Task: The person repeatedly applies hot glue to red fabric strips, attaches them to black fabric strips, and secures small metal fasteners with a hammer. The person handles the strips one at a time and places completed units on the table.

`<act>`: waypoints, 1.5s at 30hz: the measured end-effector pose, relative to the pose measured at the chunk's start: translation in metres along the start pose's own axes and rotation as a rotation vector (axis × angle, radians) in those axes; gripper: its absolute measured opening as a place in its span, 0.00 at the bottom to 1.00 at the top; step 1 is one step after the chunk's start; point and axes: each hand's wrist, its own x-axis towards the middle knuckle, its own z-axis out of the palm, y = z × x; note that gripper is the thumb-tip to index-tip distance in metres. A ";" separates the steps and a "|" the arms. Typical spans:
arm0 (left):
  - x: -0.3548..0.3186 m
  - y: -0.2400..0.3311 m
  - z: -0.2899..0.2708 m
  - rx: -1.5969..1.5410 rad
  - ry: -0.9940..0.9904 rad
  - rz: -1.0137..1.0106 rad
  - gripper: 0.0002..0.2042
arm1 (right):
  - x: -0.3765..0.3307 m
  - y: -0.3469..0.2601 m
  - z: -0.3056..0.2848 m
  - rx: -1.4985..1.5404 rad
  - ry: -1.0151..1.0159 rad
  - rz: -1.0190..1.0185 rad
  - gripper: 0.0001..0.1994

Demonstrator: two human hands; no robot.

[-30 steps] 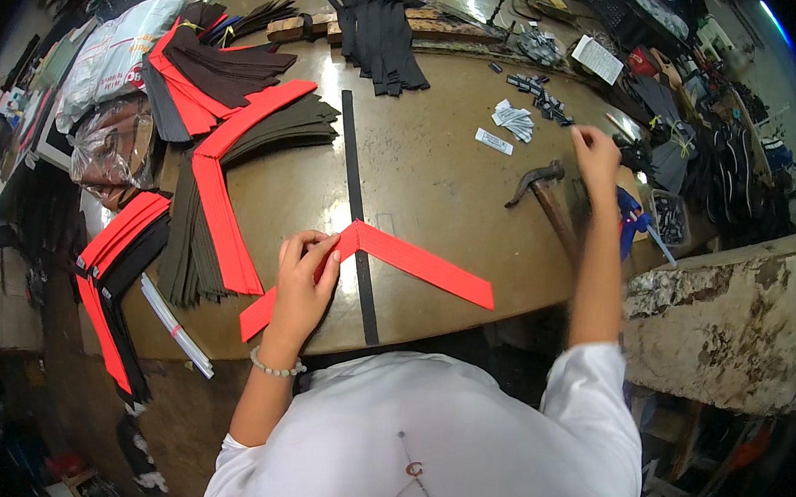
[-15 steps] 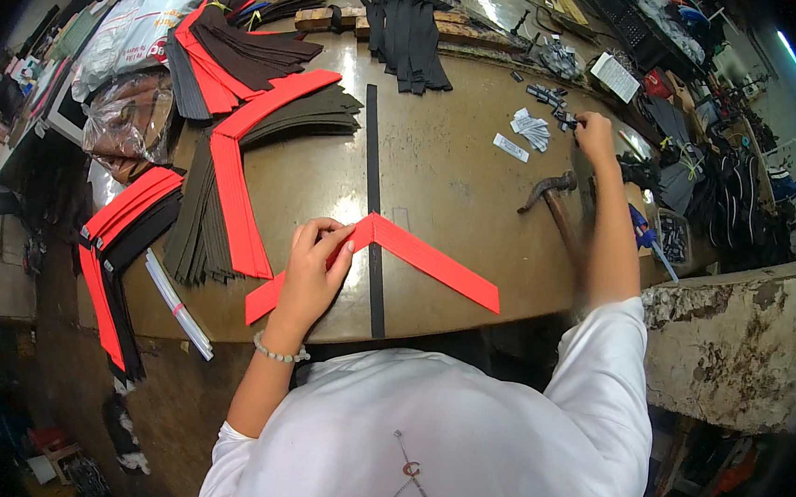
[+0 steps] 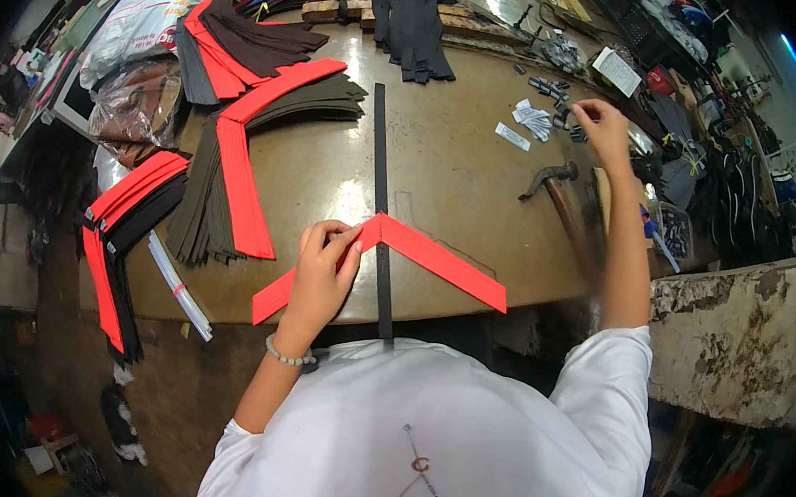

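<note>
My left hand point(image 3: 323, 275) pinches a red V-shaped fabric strip point(image 3: 444, 261) just left of its peak. The strip lies across a long narrow black strip point(image 3: 381, 149) on the table near my body. My right hand point(image 3: 605, 132) is raised over the right side, its thumb and finger closed together. Something small and dark shows at the fingertips, too small to make out. Close by are small dark metal-looking pieces point(image 3: 548, 88) and a pile of white labels point(image 3: 532, 118), with one label point(image 3: 512, 136) apart. A hammer point(image 3: 561, 196) lies below them.
At left are bent red and black strips point(image 3: 146, 182), a fan of dark olive strips point(image 3: 198, 205) topped by a red strip point(image 3: 246, 185), and white rods point(image 3: 178, 287). Black strips point(image 3: 410, 30) lie at the back by wooden bars. A tub of small parts point(image 3: 672, 231) stands at right.
My right hand has lifted slightly from the small dark pieces, its fingers still together. My left hand stays on the red strip. The whole view has shifted a little.
</note>
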 end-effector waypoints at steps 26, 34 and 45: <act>-0.011 0.006 0.002 0.010 0.026 0.003 0.10 | -0.165 -0.211 0.038 0.805 -0.618 0.212 0.12; -0.027 0.006 -0.016 -0.021 -0.085 0.088 0.15 | -0.191 -0.229 0.086 0.509 -0.332 -0.027 0.07; -0.031 0.024 -0.018 -0.053 -0.287 0.179 0.29 | -0.188 -0.232 0.089 0.435 -0.325 -0.002 0.07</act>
